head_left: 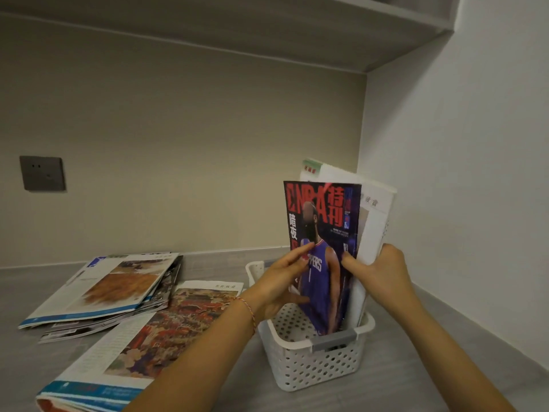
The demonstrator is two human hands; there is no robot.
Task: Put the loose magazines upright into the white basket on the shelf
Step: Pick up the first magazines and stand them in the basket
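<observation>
A white perforated basket (pixel 300 364) stands on the grey shelf near the right wall. A dark red and purple basketball magazine (pixel 323 221) stands upright in it, with white magazines (pixel 375 209) upright behind it. My left hand (pixel 279 281) grips the basketball magazine's left edge. My right hand (pixel 380 272) holds its right edge together with the white ones. A magazine with a colourful painting cover (pixel 154 325) lies flat to the basket's left. A fanned pile of magazines (pixel 110 289) lies further left.
The side wall (pixel 463 203) runs close along the basket's right. A dark wall socket (pixel 41 173) sits on the back wall at the left. An upper shelf (pixel 267 28) hangs overhead. Bare grey surface (pixel 416 367) shows in front of and right of the basket.
</observation>
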